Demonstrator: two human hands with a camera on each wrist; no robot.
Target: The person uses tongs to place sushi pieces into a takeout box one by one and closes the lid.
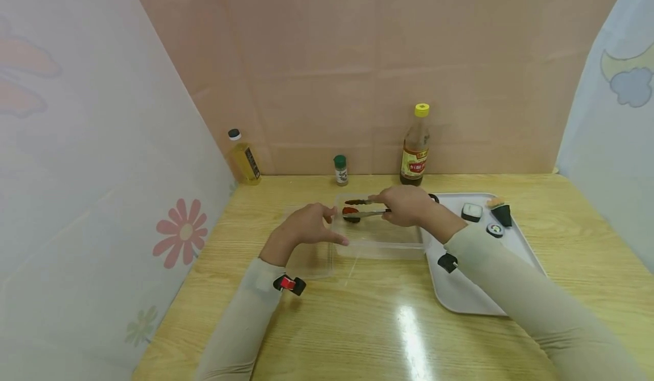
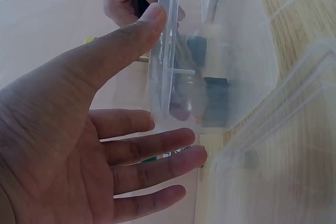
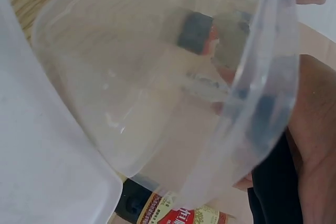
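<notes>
The red-topped sushi piece (image 1: 351, 210) sits inside the clear plastic container (image 1: 380, 246), near its left end, and lies to the left of the right hand (image 1: 406, 205), out at the tips of the tongs (image 1: 370, 213). That line is what the next move seems to turn on: the tongs lie roughly crosswise, left to right, tips toward the left hand, one arm on the far side of the piece and the other crossing its near side. Whether both tips press on it I cannot tell. The container's long axis runs the same way as the tongs

The right hand grips the tongs above the container. The left hand (image 1: 311, 224), the nearer of the two to the sushi, has its fingers spread and loosely extended, thumb at the rim of the container's left end. Below that hand a clear lid (image 1: 309, 264) rests on the tabletop (image 1: 357, 324); on the opposite side, the white tray (image 1: 449, 290) sits partly under the right forearm
</notes>
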